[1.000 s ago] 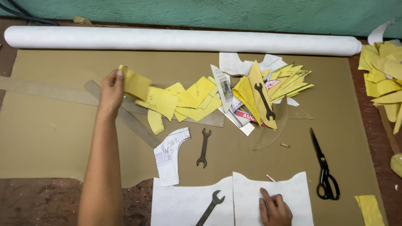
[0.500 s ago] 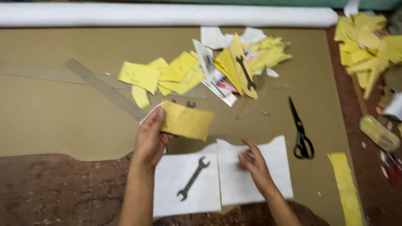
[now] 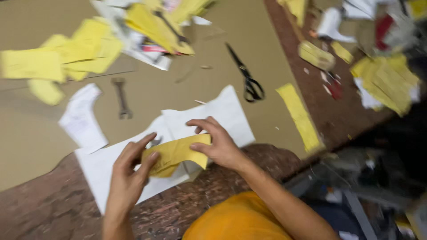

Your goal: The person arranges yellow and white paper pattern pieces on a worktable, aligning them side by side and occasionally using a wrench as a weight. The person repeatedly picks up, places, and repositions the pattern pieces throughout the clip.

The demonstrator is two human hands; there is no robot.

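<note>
Both hands hold one yellow paper piece (image 3: 175, 153) just above two white paper sheets (image 3: 222, 113) at the near edge of the table. My left hand (image 3: 129, 173) grips its left end. My right hand (image 3: 218, 142) pinches its right end between thumb and fingers. A wrench lying on the left white sheet is almost entirely hidden under the yellow piece. The picture is blurred by motion.
Black scissors (image 3: 247, 75) lie beyond the white sheets. A small wrench (image 3: 121, 98) and a white cut piece (image 3: 82, 118) rest on the brown card sheet (image 3: 26, 133). Several yellow pieces (image 3: 66, 55) are heaped at the back, with a yellow strip (image 3: 300, 116) and more clutter at right.
My left hand carried the yellow piece from the far pile down over the white sheets. My right hand left the sheet and took its other end. The view swung right.
</note>
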